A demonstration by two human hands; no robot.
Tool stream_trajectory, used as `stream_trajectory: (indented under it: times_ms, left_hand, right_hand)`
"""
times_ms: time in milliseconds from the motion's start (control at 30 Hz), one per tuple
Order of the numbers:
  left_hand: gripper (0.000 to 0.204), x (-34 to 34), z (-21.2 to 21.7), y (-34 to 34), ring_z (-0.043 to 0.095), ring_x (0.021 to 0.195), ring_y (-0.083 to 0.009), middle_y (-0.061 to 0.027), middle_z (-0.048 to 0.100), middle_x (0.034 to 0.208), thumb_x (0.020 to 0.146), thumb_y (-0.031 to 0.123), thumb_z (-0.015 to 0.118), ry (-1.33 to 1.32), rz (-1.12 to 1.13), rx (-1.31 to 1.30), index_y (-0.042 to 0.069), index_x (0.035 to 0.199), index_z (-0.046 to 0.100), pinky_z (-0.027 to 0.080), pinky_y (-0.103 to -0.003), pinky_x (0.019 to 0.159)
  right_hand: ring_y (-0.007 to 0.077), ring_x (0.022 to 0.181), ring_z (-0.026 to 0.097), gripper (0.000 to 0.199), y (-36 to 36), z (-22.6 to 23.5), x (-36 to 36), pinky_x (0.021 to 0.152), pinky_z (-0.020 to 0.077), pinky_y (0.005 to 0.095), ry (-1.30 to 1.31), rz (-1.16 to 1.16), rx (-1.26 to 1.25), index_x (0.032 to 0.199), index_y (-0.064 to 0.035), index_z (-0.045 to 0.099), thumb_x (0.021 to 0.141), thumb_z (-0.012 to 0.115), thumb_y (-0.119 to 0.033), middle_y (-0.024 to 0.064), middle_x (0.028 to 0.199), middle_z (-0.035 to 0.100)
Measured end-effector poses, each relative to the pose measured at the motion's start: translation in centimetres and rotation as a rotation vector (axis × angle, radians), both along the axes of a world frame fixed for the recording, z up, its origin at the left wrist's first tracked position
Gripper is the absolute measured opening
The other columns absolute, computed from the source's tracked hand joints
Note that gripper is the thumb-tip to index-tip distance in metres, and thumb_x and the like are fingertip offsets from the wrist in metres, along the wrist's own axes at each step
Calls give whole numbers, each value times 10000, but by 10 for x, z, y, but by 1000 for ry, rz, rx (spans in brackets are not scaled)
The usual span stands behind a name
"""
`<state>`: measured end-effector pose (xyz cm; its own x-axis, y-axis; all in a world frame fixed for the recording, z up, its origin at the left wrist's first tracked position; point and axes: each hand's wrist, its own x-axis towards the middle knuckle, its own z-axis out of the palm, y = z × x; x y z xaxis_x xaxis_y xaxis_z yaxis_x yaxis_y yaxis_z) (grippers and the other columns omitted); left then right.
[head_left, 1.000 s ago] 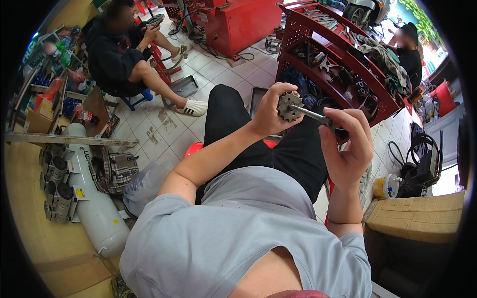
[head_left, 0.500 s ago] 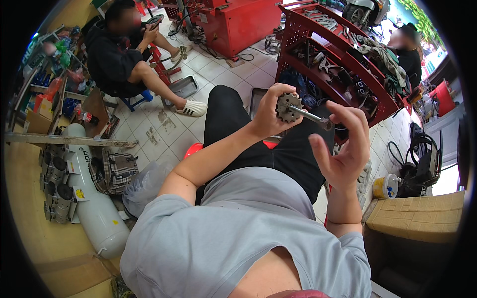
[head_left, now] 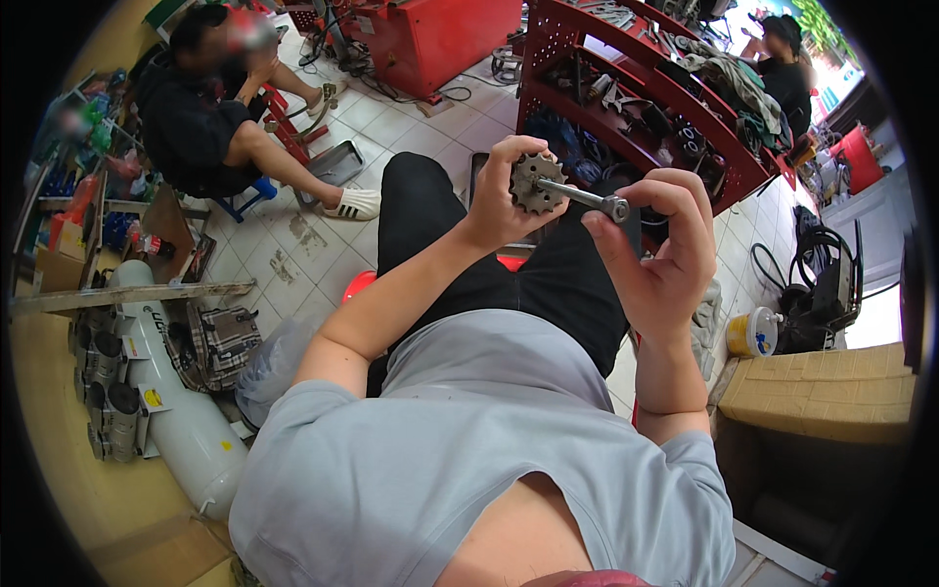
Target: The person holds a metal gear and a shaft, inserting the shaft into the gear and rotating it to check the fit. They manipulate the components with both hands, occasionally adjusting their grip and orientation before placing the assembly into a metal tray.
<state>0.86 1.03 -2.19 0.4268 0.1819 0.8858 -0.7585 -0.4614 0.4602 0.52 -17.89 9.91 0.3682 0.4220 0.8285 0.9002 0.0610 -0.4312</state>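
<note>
A small toothed metal sprocket [head_left: 534,183] is held up over my lap by my left hand [head_left: 497,201], its fingers and thumb wrapped round the rim. From the sprocket's centre a shiny axle bolt [head_left: 577,195] runs out to the right, ending in a hex-shaped head or nut. My right hand [head_left: 675,249] is closed at that end, thumb below and index finger above, pinching it. The other fingers of the right hand are curled. What lies behind the sprocket is hidden by the left palm.
A red tool cart [head_left: 626,108] loaded with tools and rags stands ahead. A metal tray [head_left: 335,163] lies on the tiled floor near a seated person [head_left: 201,122]. A white tank [head_left: 181,391] is at left, a cardboard box [head_left: 817,396] at right. Another person [head_left: 787,73] sits beyond the cart.
My right thumb and index finger have closed on the bolt's end from apart. The whole scene has shifted slightly left in the picture.
</note>
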Motion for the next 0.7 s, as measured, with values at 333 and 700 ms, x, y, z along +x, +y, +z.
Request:
stream_trajectory:
  times_ms: [333, 700]
  left_hand:
    - [716, 0, 2, -2, 637, 848, -182, -93, 574, 986, 675, 82, 865, -23, -16, -6, 65, 1229, 412, 526, -294, 748]
    - [700, 3, -2, -1, 624, 843, -169, -84, 577, 974, 681, 74, 849, -15, 4, -32, 64, 1230, 415, 515, -291, 764]
  right_hand:
    - [192, 800, 583, 359, 5, 5, 0, 684, 486, 282, -80, 11, 44, 1033, -24, 678, 688, 761, 35, 105, 954, 577]
    - [181, 809, 577, 361, 5, 4, 2, 686, 482, 276, -17, 18, 59, 1037, -9, 667, 690, 762, 17, 101, 935, 568]
